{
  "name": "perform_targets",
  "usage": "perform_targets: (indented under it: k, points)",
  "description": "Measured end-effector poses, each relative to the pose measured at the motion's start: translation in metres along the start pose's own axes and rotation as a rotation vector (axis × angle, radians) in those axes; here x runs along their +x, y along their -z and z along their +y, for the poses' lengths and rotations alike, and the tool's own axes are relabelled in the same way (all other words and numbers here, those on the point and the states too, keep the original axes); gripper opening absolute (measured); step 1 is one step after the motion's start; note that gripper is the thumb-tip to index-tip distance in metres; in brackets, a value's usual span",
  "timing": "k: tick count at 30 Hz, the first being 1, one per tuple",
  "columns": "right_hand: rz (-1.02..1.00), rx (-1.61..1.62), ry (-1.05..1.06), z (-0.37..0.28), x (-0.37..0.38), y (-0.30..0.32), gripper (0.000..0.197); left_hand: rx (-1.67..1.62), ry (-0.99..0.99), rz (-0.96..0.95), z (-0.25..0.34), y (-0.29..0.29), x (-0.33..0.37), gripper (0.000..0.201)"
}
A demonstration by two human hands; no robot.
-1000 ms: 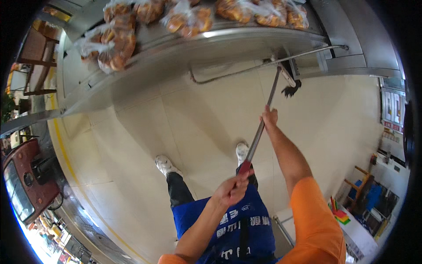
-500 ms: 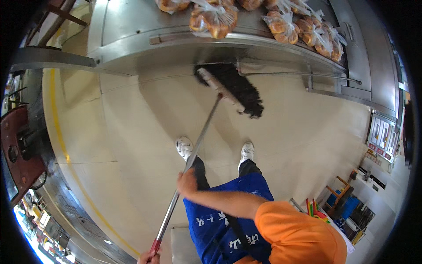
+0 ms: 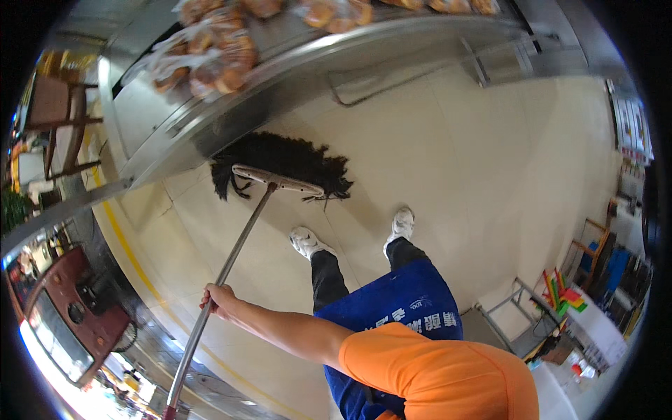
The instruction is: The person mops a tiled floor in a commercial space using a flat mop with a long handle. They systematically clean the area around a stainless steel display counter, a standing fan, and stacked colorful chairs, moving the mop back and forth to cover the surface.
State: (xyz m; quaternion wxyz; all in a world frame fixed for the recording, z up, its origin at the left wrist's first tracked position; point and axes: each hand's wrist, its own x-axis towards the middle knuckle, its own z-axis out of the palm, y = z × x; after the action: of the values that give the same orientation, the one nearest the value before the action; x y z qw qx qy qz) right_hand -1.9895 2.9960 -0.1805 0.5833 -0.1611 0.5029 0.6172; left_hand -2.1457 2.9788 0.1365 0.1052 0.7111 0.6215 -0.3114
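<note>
Mopping beside the steel rack, the right hand grips the mop handle closed; next, draw the black mop head back across the floor; left hand unseen.

Bakery shop, steel counter, bagged bread, tiled floor

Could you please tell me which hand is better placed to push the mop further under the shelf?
Probably the right hand: it is closed around the mop handle partway up, in line with the black mop head at the shelf. The left hand is out of view.
</note>
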Motion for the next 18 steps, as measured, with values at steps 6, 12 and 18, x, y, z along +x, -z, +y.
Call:
perform_targets:
  k: [6,12,18]
  points:
    - [-0.185,0.289,0.144,-0.128,-0.079,0.057,0.015,-0.066,-0.055,-0.053,0.082,0.019,-0.008,0.035]
    - [-0.1,0.21,0.524,-0.285,-0.209,0.152,0.017,-0.439,-0.058,-0.137,0.162,0.039,-0.054,0.035]
    - [-0.057,0.263,0.754,-0.433,-0.29,0.221,0.019,-0.119,-1.261,0.249,0.4,0.002,-0.18,0.027]
